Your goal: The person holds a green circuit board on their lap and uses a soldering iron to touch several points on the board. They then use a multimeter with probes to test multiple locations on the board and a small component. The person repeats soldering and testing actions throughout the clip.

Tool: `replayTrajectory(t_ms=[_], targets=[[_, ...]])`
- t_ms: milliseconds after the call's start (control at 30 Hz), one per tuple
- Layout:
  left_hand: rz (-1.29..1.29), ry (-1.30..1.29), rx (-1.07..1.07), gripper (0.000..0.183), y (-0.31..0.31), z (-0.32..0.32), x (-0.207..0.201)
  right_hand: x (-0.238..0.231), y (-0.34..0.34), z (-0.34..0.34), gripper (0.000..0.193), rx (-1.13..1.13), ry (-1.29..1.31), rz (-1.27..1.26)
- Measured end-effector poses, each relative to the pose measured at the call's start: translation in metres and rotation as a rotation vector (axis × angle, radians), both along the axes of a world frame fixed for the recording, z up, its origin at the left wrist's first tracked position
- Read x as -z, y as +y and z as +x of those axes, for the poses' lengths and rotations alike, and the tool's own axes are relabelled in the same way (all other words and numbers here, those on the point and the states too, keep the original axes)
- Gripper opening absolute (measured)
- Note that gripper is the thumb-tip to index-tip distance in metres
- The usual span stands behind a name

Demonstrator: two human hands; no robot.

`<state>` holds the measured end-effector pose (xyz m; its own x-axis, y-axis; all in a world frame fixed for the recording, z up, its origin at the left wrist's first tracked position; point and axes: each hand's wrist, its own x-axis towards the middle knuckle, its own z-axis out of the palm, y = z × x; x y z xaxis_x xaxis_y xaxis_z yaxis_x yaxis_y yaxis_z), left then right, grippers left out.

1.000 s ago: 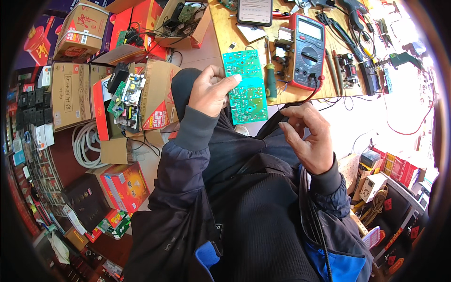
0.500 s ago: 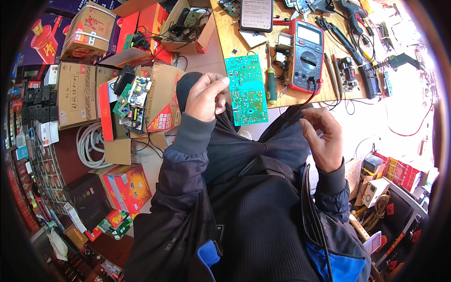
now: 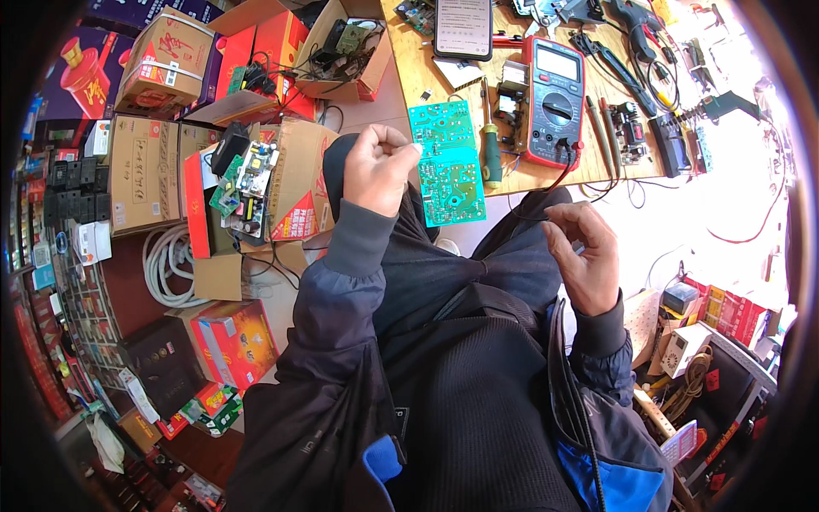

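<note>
My left hand [image 3: 375, 169] is closed, its thumb and forefinger pinching the left edge of a green circuit board [image 3: 453, 183]. The board's solder side faces up, and its lower half juts past the table's front edge over my lap. Above my right thigh, my right hand [image 3: 587, 256] has thumb and forefinger brought together. A thin dark wire runs up to those fingertips; what they grip is too small to make out. Beyond the board's right edge lie a green-handled screwdriver [image 3: 490, 154] and a red and grey multimeter [image 3: 554, 107] with a lead plugged in.
The wooden table [image 3: 414, 68] also carries a phone [image 3: 463, 30], a pair of test probes [image 3: 601, 136], small boards and a glue gun [image 3: 636, 26]. Cardboard boxes [image 3: 145, 175], one with circuit boards [image 3: 252, 183] on top, stand at left beside coiled white hose [image 3: 162, 269].
My left hand has shifted very slightly up and right along the board's edge. My right hand has dropped and turned a little. The board stays almost in place.
</note>
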<state>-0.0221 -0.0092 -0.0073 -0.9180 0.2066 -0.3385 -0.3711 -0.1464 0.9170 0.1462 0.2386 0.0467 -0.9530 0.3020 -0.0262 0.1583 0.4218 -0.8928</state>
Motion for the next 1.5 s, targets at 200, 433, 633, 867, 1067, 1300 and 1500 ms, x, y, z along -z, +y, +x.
replayTrajectory(t_ms=[200, 433, 633, 867, 1067, 1300, 1500], targets=[[-0.572, 0.591, 0.063, 0.012, 0.007, 0.012, -0.015, 0.001, 0.0, -0.001, 0.012, -0.003, 0.004, -0.011], [-0.785, 0.728, 0.104, 0.009, 0.022, 0.01, -0.029, 0.005, 0.005, 0.002, 0.013, -0.003, 0.028, -0.009], [-0.904, 0.75, 0.152, 0.013, 0.023, 0.005, -0.033, 0.008, 0.013, 0.008, 0.015, 0.015, 0.039, -0.001], [-0.956, 0.642, 0.167, 0.008, 0.026, 0.002, -0.035, 0.006, 0.024, 0.02, 0.018, 0.021, 0.016, -0.029], [-0.904, 0.636, 0.177, 0.009, 0.021, -0.002, -0.029, 0.01, 0.031, 0.027, 0.02, 0.045, 0.043, -0.036], [-0.784, 0.521, 0.166, 0.01, 0.02, -0.006, -0.021, 0.009, 0.039, 0.033, 0.02, 0.069, 0.041, -0.048], [-0.515, 0.243, 0.167, 0.018, 0.004, -0.006, -0.027, 0.015, 0.036, 0.032, 0.019, 0.083, 0.076, -0.033]])
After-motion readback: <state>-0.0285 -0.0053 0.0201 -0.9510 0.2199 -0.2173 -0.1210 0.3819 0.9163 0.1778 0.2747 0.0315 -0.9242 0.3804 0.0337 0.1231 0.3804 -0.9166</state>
